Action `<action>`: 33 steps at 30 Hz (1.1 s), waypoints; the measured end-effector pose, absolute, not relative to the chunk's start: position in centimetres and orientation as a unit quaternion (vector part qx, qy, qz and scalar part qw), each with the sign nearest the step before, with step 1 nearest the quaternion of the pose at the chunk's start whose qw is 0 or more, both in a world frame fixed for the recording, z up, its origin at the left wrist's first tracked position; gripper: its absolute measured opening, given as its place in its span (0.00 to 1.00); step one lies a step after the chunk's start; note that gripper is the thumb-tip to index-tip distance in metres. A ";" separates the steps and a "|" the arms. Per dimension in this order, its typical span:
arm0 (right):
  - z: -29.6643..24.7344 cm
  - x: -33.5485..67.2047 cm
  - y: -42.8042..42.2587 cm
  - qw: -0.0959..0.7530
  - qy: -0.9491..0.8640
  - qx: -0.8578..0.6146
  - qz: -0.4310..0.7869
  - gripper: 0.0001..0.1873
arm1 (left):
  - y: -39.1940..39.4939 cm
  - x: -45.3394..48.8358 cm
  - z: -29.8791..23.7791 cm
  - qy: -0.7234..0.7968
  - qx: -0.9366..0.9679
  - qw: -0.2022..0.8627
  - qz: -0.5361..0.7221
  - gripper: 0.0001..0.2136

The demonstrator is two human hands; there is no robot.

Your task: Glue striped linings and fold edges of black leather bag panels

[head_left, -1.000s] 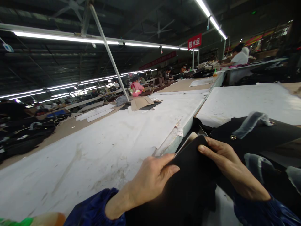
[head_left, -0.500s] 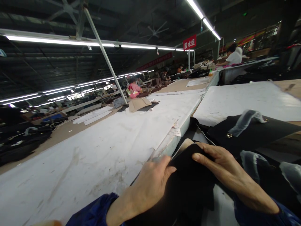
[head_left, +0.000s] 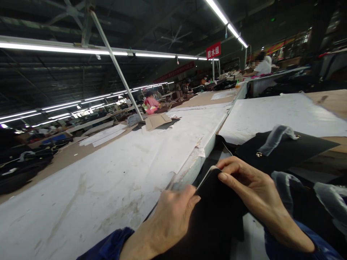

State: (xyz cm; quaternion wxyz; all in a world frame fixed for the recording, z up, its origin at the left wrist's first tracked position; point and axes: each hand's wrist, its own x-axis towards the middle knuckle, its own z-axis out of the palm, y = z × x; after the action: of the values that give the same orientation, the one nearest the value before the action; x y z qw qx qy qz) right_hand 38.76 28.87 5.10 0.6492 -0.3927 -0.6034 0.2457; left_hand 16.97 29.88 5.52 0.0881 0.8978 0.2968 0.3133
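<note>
A black flat panel (head_left: 217,209), leather-like with a pale inner layer along its edge, hangs between my two hands. My left hand (head_left: 176,213) pinches its left edge between thumb and fingers. At the upper corner, my right hand (head_left: 249,184) grips the panel with thumb in front and fingertips behind. The two layers lie close together between the hands. Right of my right hand lies another black panel (head_left: 287,148) with a plastic-wrapped handle (head_left: 276,139) and gold-coloured rings. More plastic-wrapped handles (head_left: 330,198) lie nearer to me, partly cut off by the frame.
A long table with stained white sheeting (head_left: 114,180) stretches away on the left. Cardboard pieces (head_left: 157,122) lie on it beside a slanted post (head_left: 116,65). A second white-covered surface (head_left: 271,112) stands right. Several people, one in pink (head_left: 151,104), are farther off.
My right hand's fingers have drawn in at the panel's corner, and the pale inner layer shows less than before. My left hand keeps its grip. The view has shifted slightly.
</note>
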 end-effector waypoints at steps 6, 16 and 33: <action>5.3 38.9 28.8 0.643 -0.580 -0.393 0.310 0.12 | 29.6 17.3 5.7 0.270 0.904 0.053 0.327 0.08; 6.1 39.7 28.9 0.597 -0.515 -0.357 0.500 0.16 | 29.8 17.1 4.7 0.202 0.920 0.016 0.334 0.09; 5.7 38.3 28.2 0.674 -0.604 -0.383 0.185 0.12 | 29.6 17.0 5.5 0.235 0.917 0.055 0.318 0.07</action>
State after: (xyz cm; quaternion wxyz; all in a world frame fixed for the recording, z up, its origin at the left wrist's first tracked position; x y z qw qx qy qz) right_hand 38.26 28.15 5.66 0.6744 -0.3828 -0.6036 0.1851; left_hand 17.00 29.55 5.48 0.0548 0.9170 0.2348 0.3179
